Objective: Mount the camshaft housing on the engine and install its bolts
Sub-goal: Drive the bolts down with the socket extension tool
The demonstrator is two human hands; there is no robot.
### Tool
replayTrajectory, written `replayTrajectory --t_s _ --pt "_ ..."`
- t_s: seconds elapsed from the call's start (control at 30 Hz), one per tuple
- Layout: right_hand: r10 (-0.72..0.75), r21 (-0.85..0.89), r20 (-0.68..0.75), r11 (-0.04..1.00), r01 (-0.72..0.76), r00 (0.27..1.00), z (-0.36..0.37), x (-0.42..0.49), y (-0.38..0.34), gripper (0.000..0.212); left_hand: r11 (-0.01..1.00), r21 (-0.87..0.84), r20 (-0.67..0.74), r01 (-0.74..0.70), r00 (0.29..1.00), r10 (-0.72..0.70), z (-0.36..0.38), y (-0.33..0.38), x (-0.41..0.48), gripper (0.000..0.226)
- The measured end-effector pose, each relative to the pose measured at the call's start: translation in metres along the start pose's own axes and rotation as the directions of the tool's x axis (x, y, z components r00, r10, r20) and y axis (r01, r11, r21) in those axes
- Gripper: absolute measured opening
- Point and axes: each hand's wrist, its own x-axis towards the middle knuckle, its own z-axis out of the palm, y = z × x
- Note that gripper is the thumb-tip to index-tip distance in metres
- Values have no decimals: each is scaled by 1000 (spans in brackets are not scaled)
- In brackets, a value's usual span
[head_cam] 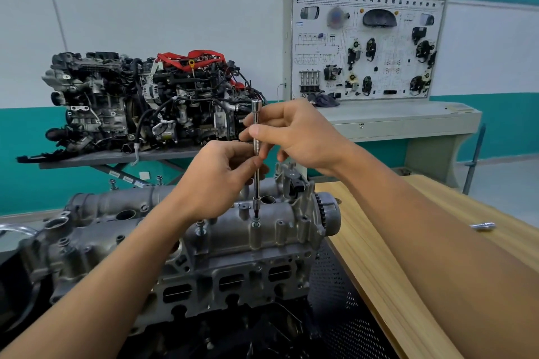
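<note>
Pinching slim knurled chrome extension bar (256,182)

The grey cast camshaft housing (233,230) lies flat on top of the engine (227,283), with its toothed sprocket end to the right. One bolt (256,224) sits in a front boss, under the tip of an upright chrome extension bar (256,186). A second bolt (200,227) stands proud just left of it.

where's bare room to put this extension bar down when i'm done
The wooden bench top is bare between the sprocket end of the camshaft housing and the small silver part. The housing's top is crowded with bolts and bosses, and the left hand and right hand grip the extension bar there.
</note>
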Motion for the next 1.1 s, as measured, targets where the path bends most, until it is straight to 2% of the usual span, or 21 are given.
replayTrajectory --t_s 0.1,0.2,0.3,0.43,0.5,0.57,0.67,0.77,0.83,0.9,0.97,1.1 --pt "-2 -41 19 999 2 1000 -1 -1 -1 12 1000 9 27 -5 1000 5 -1 0 1 18" --pt "-18 -30 -69 999 16 997 6 -1 0 19 1000 2 -77 -21 997 21 4 0 -1 9" --pt "-27 -34 -116 999 23 993 11 -2 3 26 1000 15 -177 -9 984 12 7 -2 -2 12" --pt "-10 22 0 1000 10 1000 6 -3 2 18 999 -42 -20 26 999 -27 2 -2 0 18" --pt "-3 -3 40 1000 3 999 3 -3 3 13 999 -25 64 30 998 -28 -2 -2 1 23" --pt "-13 -42 36 999 15 999 4 -2 4 12 1000 13 86 21 996 -22 -3 -1 2 23" --pt "-33 -32 -31 999 32 999 9 -2 4 13 1000 17 -20 -3 1000 4 0 1 0 8" --pt "-59 -62 -91 997 53 994 13 0 5 23 999 -45 -146 9 989 -16 4 0 -4 8" --pt "-68 -89 -110 994 58 992 15 1 6 25 998 -62 -160 14 987 -24 4 -2 -3 6" --pt "-70 -83 -117 995 60 991 15 1 7 29 997 -76 -107 15 994 -23 4 -4 -2 4" --pt "-58 -35 -85 998 55 995 12 0 7 30 995 -104 -15 0 1000 -2 3 -4 -3 12" --pt "-29 -3 63 1000 29 998 0 -3 5 15 995 -102 142 -14 989 29 -3 -2 -2 21"
